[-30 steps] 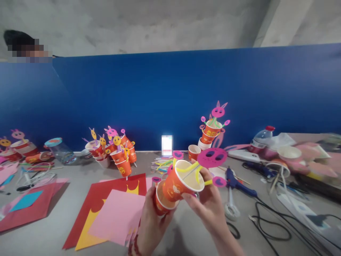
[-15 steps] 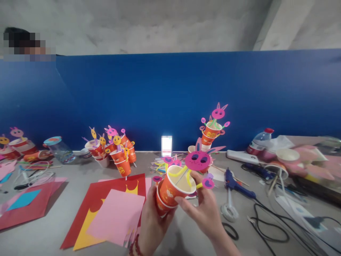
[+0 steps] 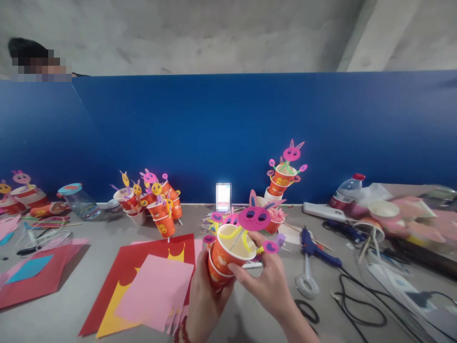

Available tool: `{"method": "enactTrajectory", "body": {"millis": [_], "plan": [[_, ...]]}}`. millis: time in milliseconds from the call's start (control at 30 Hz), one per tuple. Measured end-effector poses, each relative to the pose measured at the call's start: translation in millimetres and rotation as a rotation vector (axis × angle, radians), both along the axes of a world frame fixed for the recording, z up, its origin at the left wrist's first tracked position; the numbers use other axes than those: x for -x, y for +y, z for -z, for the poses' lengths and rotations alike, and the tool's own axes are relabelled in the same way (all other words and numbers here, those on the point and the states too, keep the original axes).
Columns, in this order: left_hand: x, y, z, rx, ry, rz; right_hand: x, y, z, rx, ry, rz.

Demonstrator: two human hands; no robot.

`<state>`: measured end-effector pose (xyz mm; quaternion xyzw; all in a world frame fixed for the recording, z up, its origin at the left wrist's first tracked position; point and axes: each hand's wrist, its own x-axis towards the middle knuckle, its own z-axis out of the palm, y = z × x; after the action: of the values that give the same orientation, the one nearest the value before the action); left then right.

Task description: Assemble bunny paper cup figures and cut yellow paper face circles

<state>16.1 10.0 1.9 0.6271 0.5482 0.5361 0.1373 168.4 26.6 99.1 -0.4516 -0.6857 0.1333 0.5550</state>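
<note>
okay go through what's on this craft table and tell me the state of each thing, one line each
left hand: gripping the nested orange cups from below
right hand: fingers on the upper cup's rim
pink bunny face: upright above the cups
glue gun: lying flat
plastic bottle: capped, tilted
finished cup stack: standing

Craft workshop: paper-cup bunnies (image 3: pixel 157 202), coloured paper (image 3: pixel 153 290) (glue gun (image 3: pixel 316 250) too).

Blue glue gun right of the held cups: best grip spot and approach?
Take the glue gun by its thick handle end, nearest the cups, coming from above. It lies flat on the table, its cord trails off right, and the scissors lie close in front.
</note>
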Motion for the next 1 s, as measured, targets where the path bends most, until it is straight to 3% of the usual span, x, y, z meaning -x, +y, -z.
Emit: {"method": "enactTrajectory", "body": {"millis": [533, 700, 867, 1000], "plan": [[-1.6, 2.1, -1.7, 0.085, -0.103, 0.034, 1.0, 7.3, 4.9, 0.096, 0.018, -0.078], [-0.4, 5.1, -16.0, 0.146, -0.242, 0.034, -5.7, 9.6, 4.8, 0.056, 0.092, -0.175], [6.5, 14.2, -28.5, 0.193, -0.287, 0.000, -1.7, 12.7, 26.3, 0.188, 0.250, -0.256], [9.8, 18.1, -18.3, 0.156, -0.269, 0.115, 21.4, 16.9, 50.1, 0.370, 0.174, -0.355]]}}
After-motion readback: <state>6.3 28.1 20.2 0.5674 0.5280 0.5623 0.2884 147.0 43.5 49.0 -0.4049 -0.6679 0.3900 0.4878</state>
